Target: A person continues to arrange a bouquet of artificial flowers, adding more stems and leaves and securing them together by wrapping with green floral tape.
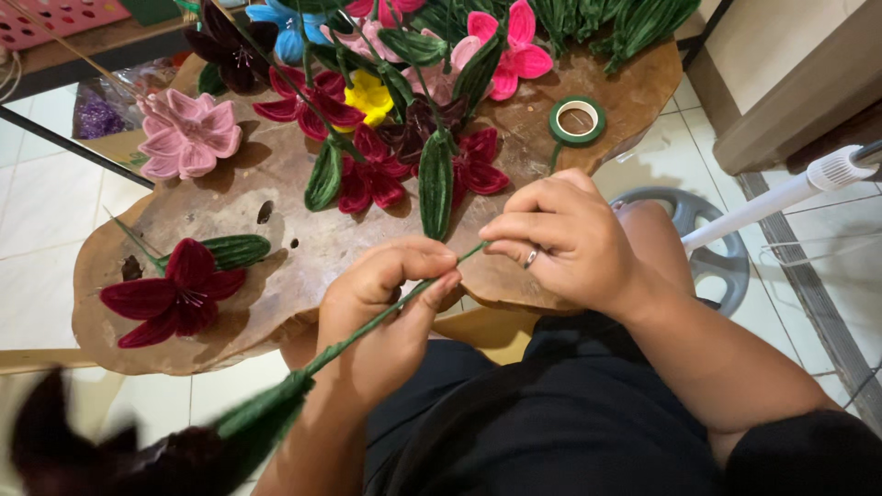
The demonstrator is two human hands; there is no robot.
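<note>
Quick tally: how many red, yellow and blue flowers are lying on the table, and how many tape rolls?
Red flowers: 4
Yellow flowers: 1
Blue flowers: 1
Tape rolls: 1
Total: 7
Pink and dark flowers overlap too much to count. Left hand and right hand pinch a stem.

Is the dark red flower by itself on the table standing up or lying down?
Lying down. The dark red flower rests flat on the wooden table, petals spread, its green leaf lying beside it.
</note>
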